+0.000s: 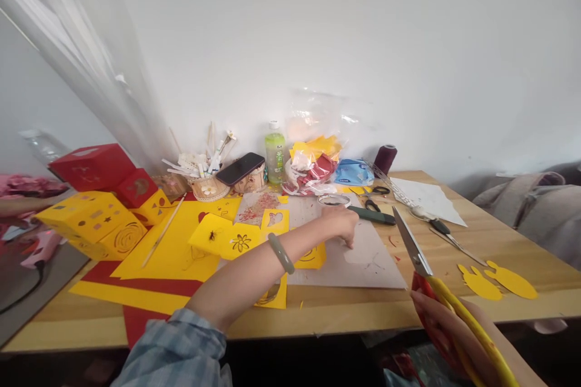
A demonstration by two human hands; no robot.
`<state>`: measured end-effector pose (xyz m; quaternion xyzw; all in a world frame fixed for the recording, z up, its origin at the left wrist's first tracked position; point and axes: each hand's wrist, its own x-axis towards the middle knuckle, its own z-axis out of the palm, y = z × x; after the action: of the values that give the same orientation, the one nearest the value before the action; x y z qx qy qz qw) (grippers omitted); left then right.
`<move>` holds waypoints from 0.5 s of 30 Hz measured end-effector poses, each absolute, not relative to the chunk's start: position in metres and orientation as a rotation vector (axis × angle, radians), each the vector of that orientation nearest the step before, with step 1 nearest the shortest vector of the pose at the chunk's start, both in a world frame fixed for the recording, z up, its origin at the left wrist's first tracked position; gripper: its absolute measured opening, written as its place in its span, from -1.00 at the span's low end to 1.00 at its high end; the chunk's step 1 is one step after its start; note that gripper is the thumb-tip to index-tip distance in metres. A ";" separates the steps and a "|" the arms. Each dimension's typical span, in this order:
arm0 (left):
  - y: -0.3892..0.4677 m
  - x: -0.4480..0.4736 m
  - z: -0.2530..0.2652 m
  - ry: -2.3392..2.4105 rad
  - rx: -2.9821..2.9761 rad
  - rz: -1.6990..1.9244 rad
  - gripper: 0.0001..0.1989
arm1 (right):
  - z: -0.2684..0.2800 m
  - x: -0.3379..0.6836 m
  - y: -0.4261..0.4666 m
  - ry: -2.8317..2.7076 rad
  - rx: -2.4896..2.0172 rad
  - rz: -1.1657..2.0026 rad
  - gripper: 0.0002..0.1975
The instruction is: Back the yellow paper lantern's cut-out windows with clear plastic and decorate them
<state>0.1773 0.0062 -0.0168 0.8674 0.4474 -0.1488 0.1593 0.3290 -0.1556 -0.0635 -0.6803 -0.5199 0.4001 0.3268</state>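
Note:
My right hand (pixel 447 320) grips a pair of scissors (pixel 424 263) with red and yellow handles, the blades pointing up and to the left. My left hand (pixel 340 225), a green bangle on its wrist, reaches over the pale board (pixel 363 272). Its fingers curl downward near the board's surface; anything pinched in them is hidden. Just beyond its knuckles lie a dark green handle (pixel 374 216) and a round-rimmed object (pixel 333 200). Under the left forearm are yellow cut-out papers (pixel 275 224) with flower and butterfly shapes. Two yellow paper shapes (pixel 511 279) lie to the right.
Red boxes (pixel 93 167) and yellow boxes (pixel 91 217) stand at the left. Along the wall are a phone (pixel 241 168), a green drink bottle (pixel 275 154), a plastic bag of scraps (pixel 315 163) and a thread spool (pixel 385 160). Black-handled scissors (pixel 373 204) lie behind the board.

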 end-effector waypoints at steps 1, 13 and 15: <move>0.005 0.179 -0.016 1.284 2.483 -0.432 -0.71 | -0.064 0.329 -0.156 -1.349 -1.790 1.031 -0.47; 0.011 0.182 -0.023 1.349 2.367 -0.460 -0.68 | -0.061 0.318 -0.158 -1.262 -1.731 1.025 -0.51; 0.011 0.181 -0.024 1.341 2.360 -0.464 -0.69 | -0.060 0.317 -0.159 -1.249 -1.719 1.034 -0.50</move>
<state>0.1813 0.0107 -0.0238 0.8409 0.4780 -0.1653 0.1927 0.3165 -0.1587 -0.0596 -0.6731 -0.4890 0.4047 0.3795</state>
